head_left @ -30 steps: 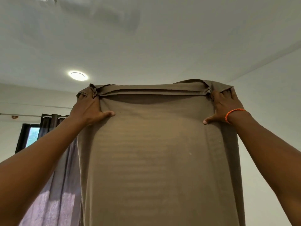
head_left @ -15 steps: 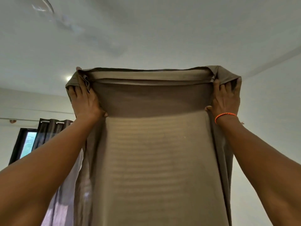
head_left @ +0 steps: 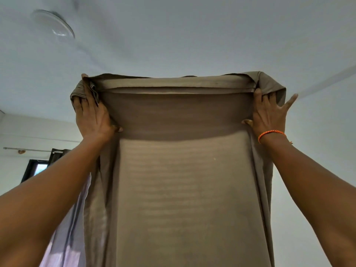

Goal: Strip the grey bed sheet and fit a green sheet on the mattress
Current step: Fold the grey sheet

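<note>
Holding item aloft: one grey-brown bed sheet (head_left: 183, 199), raised overhead against a white ceiling (head_left: 192, 35), hanging down in a long panel that runs out of the bottom of the view.

Left hand (head_left: 92, 114): at the sheet's upper left corner, fingers curled over a bunched fold of fabric, thumb tucked in against the cloth at the lower edge of the hand.

Right hand (head_left: 269, 116): at the upper right corner, three fingers hooked into the gathered fabric, thumb pressing the front of the sheet, little finger splayed free to the side. Orange thread bracelet (head_left: 271, 134) on the wrist.

Sheet, detail: top edge stretched between the two hands, doubled over into a darker band across the upper part; below it the cloth is lit from behind and shows faint horizontal ripples. Loose side folds hang beneath each hand.

Surroundings: round ceiling fitting (head_left: 54, 24) at upper left, possibly a fan hub, too blurred to say. Curtain rod (head_left: 27, 149) on the left wall, dark curtain (head_left: 59, 153) at its end, a pale lilac curtain (head_left: 71, 228) hanging lower, and a sliver of window (head_left: 41, 167) behind the left forearm.
</note>
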`<state>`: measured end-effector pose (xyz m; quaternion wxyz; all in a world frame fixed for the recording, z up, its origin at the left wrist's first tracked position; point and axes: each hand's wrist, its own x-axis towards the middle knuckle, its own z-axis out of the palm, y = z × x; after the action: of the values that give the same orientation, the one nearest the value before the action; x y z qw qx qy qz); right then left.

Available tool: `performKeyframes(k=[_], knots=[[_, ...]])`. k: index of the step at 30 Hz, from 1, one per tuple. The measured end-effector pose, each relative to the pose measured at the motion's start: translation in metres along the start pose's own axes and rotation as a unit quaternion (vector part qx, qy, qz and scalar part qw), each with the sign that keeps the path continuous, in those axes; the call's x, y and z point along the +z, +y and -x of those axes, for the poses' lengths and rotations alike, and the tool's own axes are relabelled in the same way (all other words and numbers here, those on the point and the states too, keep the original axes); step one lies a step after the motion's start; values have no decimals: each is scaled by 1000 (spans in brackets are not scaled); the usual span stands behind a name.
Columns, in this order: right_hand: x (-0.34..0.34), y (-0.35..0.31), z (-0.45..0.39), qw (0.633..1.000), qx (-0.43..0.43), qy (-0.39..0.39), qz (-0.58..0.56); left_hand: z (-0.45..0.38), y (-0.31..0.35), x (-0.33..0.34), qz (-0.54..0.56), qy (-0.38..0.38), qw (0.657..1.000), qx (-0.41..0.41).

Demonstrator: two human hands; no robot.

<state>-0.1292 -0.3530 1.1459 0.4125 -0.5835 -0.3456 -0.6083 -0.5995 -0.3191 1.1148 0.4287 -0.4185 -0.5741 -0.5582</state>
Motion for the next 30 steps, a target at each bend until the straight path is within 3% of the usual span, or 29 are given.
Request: performKeyframes(k=[13,22,30], knots=[[-65,14,-46,998,44,26,25,-60,-7,-75,-28,46,998,29],[-113,34,-77,995,86,48,20,-89,5,-141,-16,120,992,26],[-185,56,-103,992,98,67,33,-101,-2,-215,-30,124,992,6]])
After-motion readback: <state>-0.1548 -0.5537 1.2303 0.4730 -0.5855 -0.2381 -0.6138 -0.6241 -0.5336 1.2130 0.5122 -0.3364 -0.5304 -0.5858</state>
